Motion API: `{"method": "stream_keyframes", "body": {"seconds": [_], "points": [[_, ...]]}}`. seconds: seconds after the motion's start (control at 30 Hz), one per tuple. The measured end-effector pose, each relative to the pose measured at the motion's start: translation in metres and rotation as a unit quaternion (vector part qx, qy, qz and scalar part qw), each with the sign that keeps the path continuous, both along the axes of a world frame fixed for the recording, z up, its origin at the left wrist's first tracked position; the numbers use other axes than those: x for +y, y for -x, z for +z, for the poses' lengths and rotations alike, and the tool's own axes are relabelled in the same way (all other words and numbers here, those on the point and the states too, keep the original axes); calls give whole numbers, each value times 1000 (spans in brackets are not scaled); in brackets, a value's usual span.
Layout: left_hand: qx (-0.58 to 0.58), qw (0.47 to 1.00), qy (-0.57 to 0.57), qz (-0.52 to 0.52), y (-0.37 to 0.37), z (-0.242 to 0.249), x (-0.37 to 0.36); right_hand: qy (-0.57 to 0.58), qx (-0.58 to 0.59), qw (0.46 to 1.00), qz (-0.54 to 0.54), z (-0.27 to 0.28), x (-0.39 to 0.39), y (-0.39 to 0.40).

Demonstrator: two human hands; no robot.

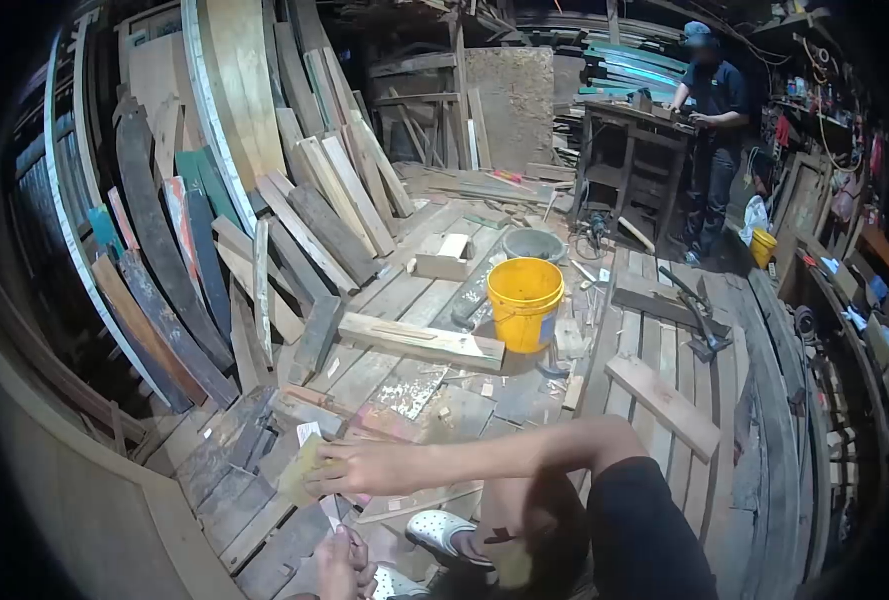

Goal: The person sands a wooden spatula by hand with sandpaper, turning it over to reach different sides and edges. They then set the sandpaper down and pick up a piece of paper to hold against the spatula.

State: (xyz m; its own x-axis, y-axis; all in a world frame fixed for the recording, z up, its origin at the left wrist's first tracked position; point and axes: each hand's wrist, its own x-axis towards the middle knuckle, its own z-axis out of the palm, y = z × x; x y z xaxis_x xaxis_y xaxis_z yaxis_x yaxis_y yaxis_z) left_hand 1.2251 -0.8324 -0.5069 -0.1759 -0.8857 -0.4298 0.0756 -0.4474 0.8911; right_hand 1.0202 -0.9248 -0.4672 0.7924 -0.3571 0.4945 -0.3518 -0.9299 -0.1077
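My right hand [350,468] reaches across from the right, its fingers closed on a flat yellowish piece [299,474]. Just beyond that piece is a small white slip [308,432]. Below, my left hand [345,565] is closed round a thin, pale object [332,512] that points up toward the right hand; its kind cannot be made out. The two hands are apart. White clogs [435,530] show on my feet beside them.
A yellow bucket [526,305] stands ahead, near a pale beam [420,340] and a grey basin [535,243]. Planks [150,200] lean at left. A short board [663,405] lies at right. A person [715,130] stands at a workbench [637,120] at the back.
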Motion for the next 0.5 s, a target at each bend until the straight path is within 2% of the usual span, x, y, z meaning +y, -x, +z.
{"method": "stream_keyframes", "body": {"seconds": [0.03, 0.17, 0.27, 0.3, 0.5], "points": [[-4, 1000, 15, 24, 6, 4, 3, 51, 0, 999, 0, 1, -1, 1], [-17, 1000, 2, -13, 2, 10, 3, 31, -41, 999, -6, 3, -1, 4], [-14, 1000, 21, -12, 4, 17, 8, 103, -70, 990, 59, 12, -4, 6], [-25, 999, 23, -5, 5, 23, 13, 165, -76, 982, 60, 17, -5, 3], [-32, 999, 2, 20, 2, 25, 21, 87, -81, 992, 45, 29, 9, 0]]}}
